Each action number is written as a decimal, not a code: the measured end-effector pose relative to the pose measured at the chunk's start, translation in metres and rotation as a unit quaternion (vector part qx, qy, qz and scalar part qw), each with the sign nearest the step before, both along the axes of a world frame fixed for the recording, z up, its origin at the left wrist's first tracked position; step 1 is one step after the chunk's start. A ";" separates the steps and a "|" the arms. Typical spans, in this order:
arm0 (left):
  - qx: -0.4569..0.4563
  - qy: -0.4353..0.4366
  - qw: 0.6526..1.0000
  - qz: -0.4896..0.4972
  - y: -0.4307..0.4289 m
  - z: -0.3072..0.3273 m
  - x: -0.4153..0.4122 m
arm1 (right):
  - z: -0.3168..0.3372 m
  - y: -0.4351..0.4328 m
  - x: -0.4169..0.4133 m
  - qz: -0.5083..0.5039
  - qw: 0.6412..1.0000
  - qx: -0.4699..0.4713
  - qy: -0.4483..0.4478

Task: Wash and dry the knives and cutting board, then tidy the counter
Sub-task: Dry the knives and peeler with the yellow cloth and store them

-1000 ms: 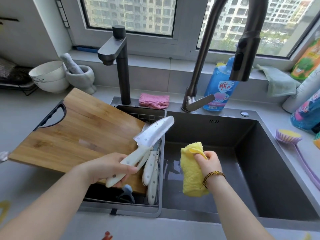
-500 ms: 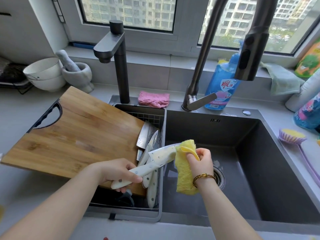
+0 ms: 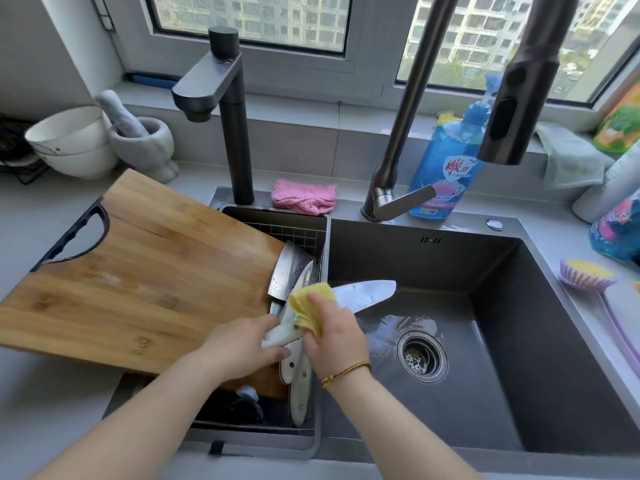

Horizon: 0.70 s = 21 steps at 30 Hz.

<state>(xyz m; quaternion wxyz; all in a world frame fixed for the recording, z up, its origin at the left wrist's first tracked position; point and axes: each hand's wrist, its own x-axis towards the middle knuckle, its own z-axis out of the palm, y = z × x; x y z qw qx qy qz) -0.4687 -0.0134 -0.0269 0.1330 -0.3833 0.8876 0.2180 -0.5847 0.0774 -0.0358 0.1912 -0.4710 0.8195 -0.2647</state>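
Far left, the cutting board lies tilted, its left part on the counter and its right end hanging over the drain basket. It looks untouched, so I judge it comes after the knives. My left hand is closed round the white handle of the knife I am working on, holding it level with the blade pointing right, out over the sink. Under it, in the basket, the other knives lie with handles toward me, a wide wet blade among them.

The yellow cloth is folded over the blade just beside the handle, and my right hand pinches it there. Drops show on the bare steel, so I take this as the wiping step on this one knife. No water runs from the tap.

Next, I think, the cloth should slide right along the blade to the tip. That calls for a firm left grip and fingers kept on the flats, off the edge. Far right, a brush lies on the counter.
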 end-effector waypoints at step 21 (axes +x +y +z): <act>-0.064 0.033 0.997 -0.018 -0.008 -0.012 -0.004 | 0.001 0.012 -0.078 -0.216 0.947 -0.212 0.105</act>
